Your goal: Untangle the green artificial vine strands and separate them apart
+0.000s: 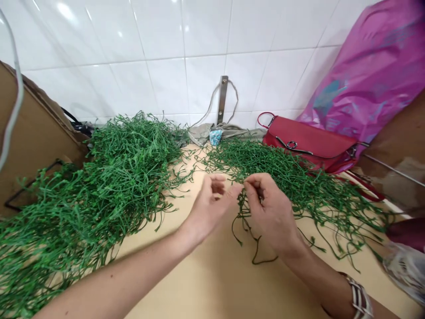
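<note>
Two large heaps of artificial green vine lie on a cream tabletop (219, 288). The left heap (126, 164) is the bulkier, and the right heap (275, 173) spreads out in front of a bag. My right hand (270, 208) pinches thin dark green strands that hang down towards the table. My left hand (209, 208) is curled close beside it, just above the tabletop, with its thumb reaching towards my right fingers. Whether a fine strand lies in those left fingers is hidden. A striped bracelet (358, 301) circles my right wrist.
A red handbag (308, 141) and a pink plastic bag (368, 75) stand at the right, against a white tiled wall (166, 57). A cardboard sheet (33, 141) leans at the left. A small blue cup (215, 136) sits on grey cloth (199, 134) at the back.
</note>
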